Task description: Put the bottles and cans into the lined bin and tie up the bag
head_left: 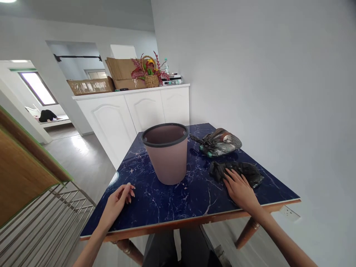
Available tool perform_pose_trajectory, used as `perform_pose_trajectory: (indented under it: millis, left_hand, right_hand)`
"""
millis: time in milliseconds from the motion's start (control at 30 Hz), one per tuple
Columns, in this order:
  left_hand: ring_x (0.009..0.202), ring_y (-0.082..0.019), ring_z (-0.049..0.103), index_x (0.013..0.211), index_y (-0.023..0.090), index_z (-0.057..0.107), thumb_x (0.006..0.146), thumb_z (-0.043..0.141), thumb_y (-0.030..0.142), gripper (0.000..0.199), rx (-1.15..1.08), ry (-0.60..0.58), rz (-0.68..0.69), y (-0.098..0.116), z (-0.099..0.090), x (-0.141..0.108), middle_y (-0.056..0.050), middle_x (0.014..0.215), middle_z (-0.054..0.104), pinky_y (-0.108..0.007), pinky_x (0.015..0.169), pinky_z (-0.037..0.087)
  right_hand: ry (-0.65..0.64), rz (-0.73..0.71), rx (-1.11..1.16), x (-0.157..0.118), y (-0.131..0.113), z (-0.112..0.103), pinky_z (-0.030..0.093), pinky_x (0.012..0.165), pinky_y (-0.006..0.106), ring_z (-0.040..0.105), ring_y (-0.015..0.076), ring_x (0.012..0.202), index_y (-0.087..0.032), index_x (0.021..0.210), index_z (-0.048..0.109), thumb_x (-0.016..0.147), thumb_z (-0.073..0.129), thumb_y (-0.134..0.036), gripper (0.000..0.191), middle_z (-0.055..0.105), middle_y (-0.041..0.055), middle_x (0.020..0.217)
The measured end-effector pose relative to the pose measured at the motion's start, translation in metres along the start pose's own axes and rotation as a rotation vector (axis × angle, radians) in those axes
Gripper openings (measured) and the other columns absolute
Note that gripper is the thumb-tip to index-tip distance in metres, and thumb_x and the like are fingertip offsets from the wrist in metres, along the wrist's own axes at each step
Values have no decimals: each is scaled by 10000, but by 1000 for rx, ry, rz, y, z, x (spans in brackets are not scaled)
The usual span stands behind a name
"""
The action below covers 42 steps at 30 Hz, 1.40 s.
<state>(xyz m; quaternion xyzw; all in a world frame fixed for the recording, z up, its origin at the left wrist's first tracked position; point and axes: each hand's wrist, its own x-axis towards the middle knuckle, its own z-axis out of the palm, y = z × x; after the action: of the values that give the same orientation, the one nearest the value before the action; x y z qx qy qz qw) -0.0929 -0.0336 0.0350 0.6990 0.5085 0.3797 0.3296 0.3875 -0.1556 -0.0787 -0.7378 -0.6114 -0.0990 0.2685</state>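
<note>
A mauve trash can (169, 163) with a dark rim stands upright on the blue marbled table (155, 207). My left hand (118, 200) rests near the table's left edge, fingers loosely curled, with nothing in it. On the right, my right hand (239, 187) lies with fingers stretched out over a crumpled black plastic bag (251, 173), touching it. Just behind is a knotted, see-through black garbage bag (219, 142) filled with refuse, including something green. Neither hand touches the can.
Behind the table stands a white cabinet (111, 115) bearing cardboard boxes (90, 86), a flower basket (151, 81) and bottles. A metal rack (55, 222) is at the left, a wall (264, 92) at the right. Someone in dark clothing (47, 115) is on a bed in the far room.
</note>
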Motion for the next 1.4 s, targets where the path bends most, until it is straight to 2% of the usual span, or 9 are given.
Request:
perform_pose_trajectory:
  millis: [100,200,367,533,633,767,1033,1200,1400]
  left_hand:
    - [638,-177,590,920,191,730,879,607,840,662,-1,-2,-1,-4,-1,2,-26,762,707,-292,661,504]
    - [648,-175,589,933,190,733,895,602,821,646,-13,-9,2,-2,-2,-1,-25,773,703,-289,668,509]
    - [779,-204,673,1000,199,729,949,614,736,552,-44,-56,28,22,15,-28,-54,886,746,-300,760,561]
    - [1258,-288,673,1345,260,672,1031,524,688,551,-141,-226,113,71,41,-66,-117,1342,726,-384,1099,529]
    - [1208,-280,687,1426,271,635,1050,510,664,558,-226,-378,112,96,44,-75,-102,1319,736,-377,1079,544]
    - [981,-253,699,1276,228,731,964,730,542,442,-237,-465,110,112,41,-72,-61,1074,774,-316,885,587]
    - [858,-197,631,951,214,699,1034,578,541,359,-17,-133,160,125,21,-69,-16,895,709,-261,790,551]
    - [850,-190,634,998,227,681,1046,555,550,350,13,-96,182,135,5,-72,-3,903,700,-247,757,533]
    - [688,-163,525,787,222,567,1033,524,623,472,125,0,169,126,-15,-66,21,728,562,-245,624,472]
  right_hand:
    - [-36,-43,56,-7,-19,-10,357,1266,650,515,377,1518,-210,1400,723,1074,374,-331,493,613,135,1580]
    - [-161,-41,380,-11,-51,-37,426,1244,581,591,359,1453,-256,1363,759,1086,414,-410,468,692,99,1495]
    - [-264,434,1230,-16,-113,-81,552,1129,483,642,348,1387,-315,1308,796,942,722,-648,501,798,52,1309]
    - [-342,624,1617,-20,-169,-85,583,1097,489,657,327,1372,-305,1310,790,892,776,-681,562,788,63,1330]
    - [-324,686,1665,-19,-193,-82,579,1118,455,595,314,1450,-317,1300,790,873,798,-680,561,745,40,1417]
    - [-246,773,1751,-14,-211,-76,565,1145,463,557,332,1485,-313,1313,772,830,834,-675,607,686,36,1506]
    - [189,564,1349,-25,-225,-91,534,1142,454,620,304,1388,-327,1393,629,942,718,-657,566,672,80,1467]
    - [0,284,1300,-32,-233,-105,610,959,381,725,270,1166,-315,1370,621,953,732,-582,507,749,79,1237]
    - [17,235,1249,-9,-231,-94,612,808,349,735,226,895,-258,1265,655,967,707,-551,421,771,75,1047]
